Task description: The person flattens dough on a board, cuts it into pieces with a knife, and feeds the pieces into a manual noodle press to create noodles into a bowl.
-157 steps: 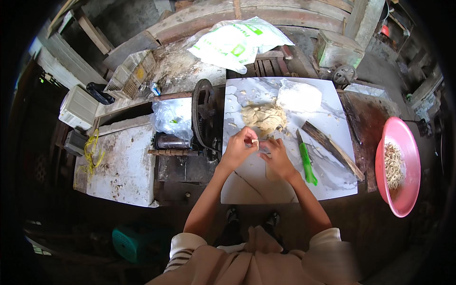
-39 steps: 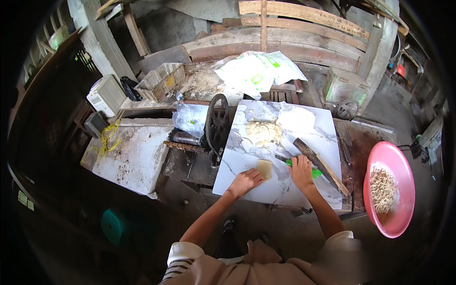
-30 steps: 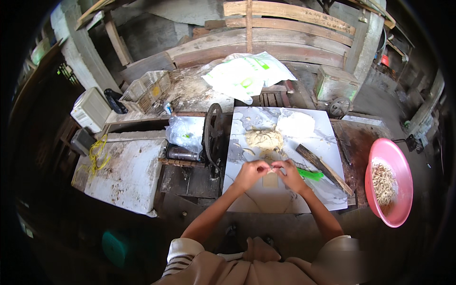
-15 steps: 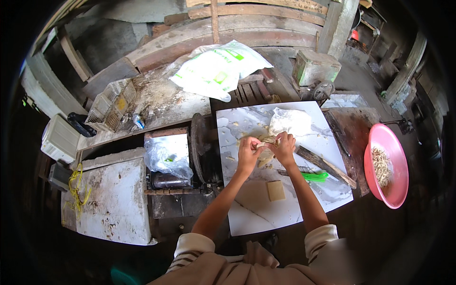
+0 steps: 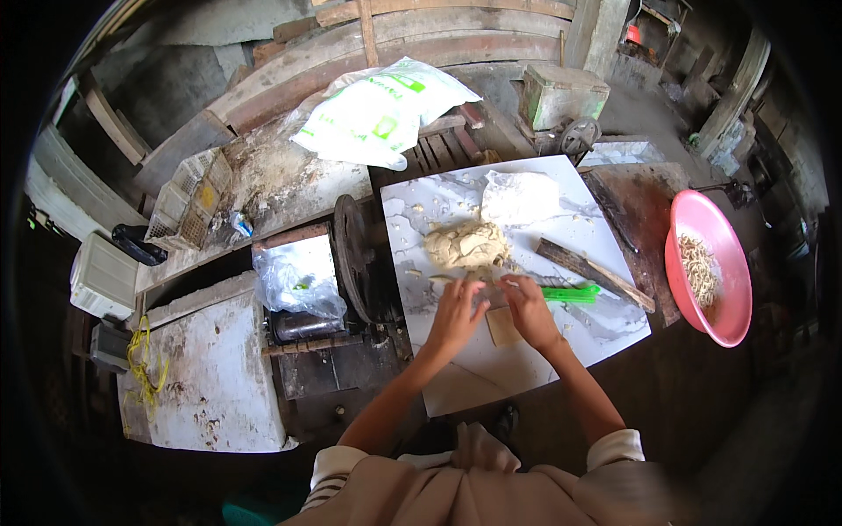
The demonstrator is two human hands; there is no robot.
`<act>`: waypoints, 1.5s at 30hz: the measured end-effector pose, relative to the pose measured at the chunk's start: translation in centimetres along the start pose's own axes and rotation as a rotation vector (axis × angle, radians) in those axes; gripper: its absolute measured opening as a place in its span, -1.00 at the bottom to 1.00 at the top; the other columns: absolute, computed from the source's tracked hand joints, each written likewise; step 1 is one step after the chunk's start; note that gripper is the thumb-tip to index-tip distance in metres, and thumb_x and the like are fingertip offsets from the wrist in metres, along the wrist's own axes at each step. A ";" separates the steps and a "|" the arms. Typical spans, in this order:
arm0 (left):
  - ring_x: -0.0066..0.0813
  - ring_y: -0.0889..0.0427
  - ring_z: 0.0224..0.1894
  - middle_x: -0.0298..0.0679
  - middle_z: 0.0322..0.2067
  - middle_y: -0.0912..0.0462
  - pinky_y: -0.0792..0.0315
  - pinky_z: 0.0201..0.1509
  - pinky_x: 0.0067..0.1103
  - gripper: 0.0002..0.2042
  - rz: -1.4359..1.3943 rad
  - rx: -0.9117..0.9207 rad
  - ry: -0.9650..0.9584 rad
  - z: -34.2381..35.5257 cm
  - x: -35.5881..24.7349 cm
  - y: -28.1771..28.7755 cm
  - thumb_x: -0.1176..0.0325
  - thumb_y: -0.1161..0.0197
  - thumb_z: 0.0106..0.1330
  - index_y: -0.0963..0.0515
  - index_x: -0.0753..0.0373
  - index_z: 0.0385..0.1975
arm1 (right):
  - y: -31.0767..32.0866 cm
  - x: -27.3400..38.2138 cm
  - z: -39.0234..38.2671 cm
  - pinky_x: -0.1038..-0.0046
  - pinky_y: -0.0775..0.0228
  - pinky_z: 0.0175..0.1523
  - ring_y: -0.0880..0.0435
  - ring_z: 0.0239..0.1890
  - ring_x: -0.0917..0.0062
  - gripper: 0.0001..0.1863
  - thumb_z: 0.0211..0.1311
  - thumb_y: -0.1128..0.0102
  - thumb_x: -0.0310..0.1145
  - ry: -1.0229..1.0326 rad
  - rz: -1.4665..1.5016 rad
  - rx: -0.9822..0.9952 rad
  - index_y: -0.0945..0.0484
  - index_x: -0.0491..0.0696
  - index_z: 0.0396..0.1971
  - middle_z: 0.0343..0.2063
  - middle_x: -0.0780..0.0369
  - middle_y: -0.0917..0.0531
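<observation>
A lump of pale dough [image 5: 467, 245] lies on the white marbled board [image 5: 465, 377], with small scraps of dough around it. Just on the near side of the lump, my left hand [image 5: 454, 317] is held with its thumb apart from the fingers. Beside it my right hand [image 5: 531, 317] hovers with bent, parted fingers, partly covering a tan square block [image 5: 501, 327]. I see nothing held in either hand. Right of my right hand lies a bright green plastic handle [image 5: 572, 294]; what it belongs to is hidden. A crumpled whitish plastic bag [image 5: 520, 197] sits behind the dough.
A dark wooden stick [image 5: 596, 273] lies at the board's right. Further right stands a pink basin [image 5: 742, 289] holding pale strips. To the left are a dark wheel [image 5: 349, 259] and a plastic-draped machine [image 5: 298, 280]. A white sack [image 5: 377, 114] rests at the back.
Both hands have drawn back toward me from the dough, and their fingers have parted. The dough lump is now uncovered. The view has shifted slightly.
</observation>
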State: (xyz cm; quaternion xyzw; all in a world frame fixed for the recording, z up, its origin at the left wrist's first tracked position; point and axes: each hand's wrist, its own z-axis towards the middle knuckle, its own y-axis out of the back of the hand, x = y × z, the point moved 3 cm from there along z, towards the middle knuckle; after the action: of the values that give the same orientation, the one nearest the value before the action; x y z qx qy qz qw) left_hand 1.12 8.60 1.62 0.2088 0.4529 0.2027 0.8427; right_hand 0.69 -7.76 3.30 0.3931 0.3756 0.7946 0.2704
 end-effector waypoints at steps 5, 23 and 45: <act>-0.19 -0.36 -0.08 -0.11 -0.13 -0.36 -0.32 -0.04 -0.34 -0.56 0.339 0.153 -0.132 -3.7 -3.1 -1.7 0.31 -0.27 0.10 -0.37 0.30 -0.03 | 0.0 0.9 -3.3 0.29 -0.17 0.23 -0.35 0.11 0.28 -0.57 0.11 -0.11 -0.42 0.106 -0.110 0.099 -0.41 -0.17 0.02 -0.02 0.13 -0.43; -0.06 -0.37 -0.07 -0.06 -0.18 -0.39 -0.31 0.05 -0.31 -0.76 0.234 0.156 0.156 -2.4 -3.5 -3.0 0.47 -0.23 0.10 -0.40 0.29 -0.24 | -0.7 -1.9 -1.8 0.26 -0.26 0.01 -0.36 -0.10 0.23 -0.72 -0.06 -0.20 -0.54 0.187 0.057 0.076 -0.48 -0.13 -0.26 -0.23 0.13 -0.45; -0.57 -0.56 -0.18 -0.28 -0.25 -0.51 -0.49 -0.18 -0.61 -0.78 -0.464 0.169 0.265 -0.3 -5.2 0.1 0.48 -0.24 0.21 -0.37 0.30 -0.21 | 3.2 0.2 -2.6 0.46 -0.41 -0.25 -0.55 -0.45 0.49 -0.76 0.09 -0.26 -0.44 -0.259 0.553 0.175 -0.53 -0.19 -0.24 -0.42 0.14 -0.63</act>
State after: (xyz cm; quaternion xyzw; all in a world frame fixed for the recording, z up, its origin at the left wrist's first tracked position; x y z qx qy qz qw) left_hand -1.79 6.03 5.03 0.1408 0.6101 -0.0086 0.7797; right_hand -2.07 -10.45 4.95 0.6000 0.2837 0.7460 0.0550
